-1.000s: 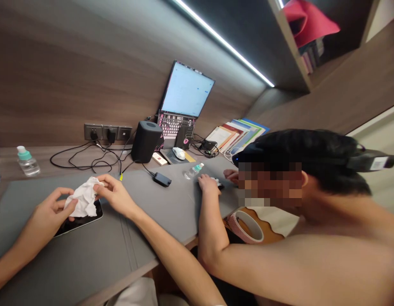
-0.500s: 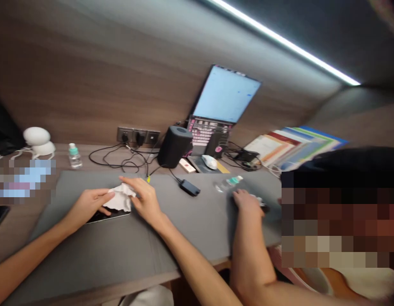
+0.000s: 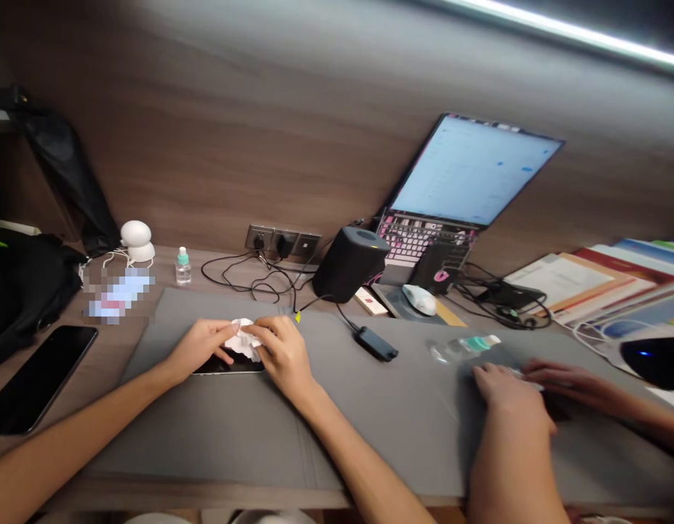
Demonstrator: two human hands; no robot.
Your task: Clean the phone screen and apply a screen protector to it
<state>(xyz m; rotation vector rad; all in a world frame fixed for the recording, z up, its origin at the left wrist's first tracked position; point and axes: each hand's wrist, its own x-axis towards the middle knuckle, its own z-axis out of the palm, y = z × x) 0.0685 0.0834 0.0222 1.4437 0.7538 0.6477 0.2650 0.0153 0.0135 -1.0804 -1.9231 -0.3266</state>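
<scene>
A crumpled white tissue [image 3: 242, 339] is pinched between my two hands, just above a dark phone [image 3: 231, 363] lying flat on the grey desk mat [image 3: 348, 415]. My left hand [image 3: 199, 351] grips the tissue's left side with thumb and fingers, one fingertip low over the phone's screen. From the right, the fingers of my right hand [image 3: 285, 353] close on the tissue's other edge. Both hands cover parts of the phone, so only its front edge and some screen show.
A co-worker's hands [image 3: 506, 386] work at right beside a clear spray bottle [image 3: 473, 345]. Behind stand a black speaker [image 3: 351, 263], laptop [image 3: 473, 171] and mouse [image 3: 420, 299]. A black adapter [image 3: 375, 343] lies mid-mat. Further left are another phone [image 3: 42, 378] and small bottle [image 3: 183, 266].
The camera has turned, shifting the scene rightward in view and revealing more of the left side. My right hand's fingers have drawn in over the tissue, which looks more bunched. A co-worker's second hand shows.
</scene>
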